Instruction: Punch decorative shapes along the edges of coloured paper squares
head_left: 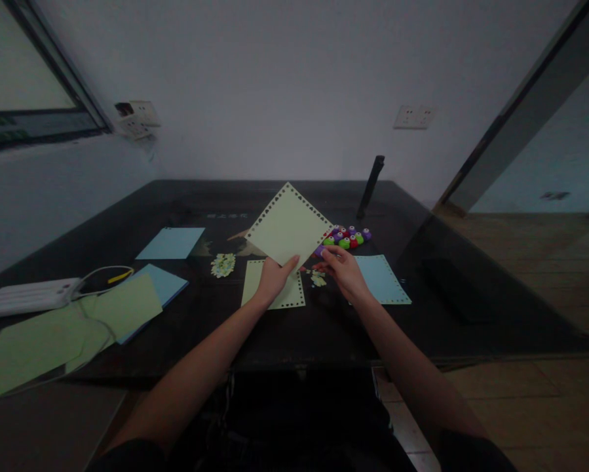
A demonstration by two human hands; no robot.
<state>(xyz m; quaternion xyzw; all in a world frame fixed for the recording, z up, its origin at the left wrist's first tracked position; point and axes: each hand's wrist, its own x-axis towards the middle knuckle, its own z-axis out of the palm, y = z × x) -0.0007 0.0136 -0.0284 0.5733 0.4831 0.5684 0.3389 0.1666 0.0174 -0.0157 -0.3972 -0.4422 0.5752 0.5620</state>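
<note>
green sheet apparently tilted corner-up in left hand.

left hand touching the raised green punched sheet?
Touching. The head view shows the left hand pinching the lower corner of the raised green sheet, thumb over its edge.
</note>
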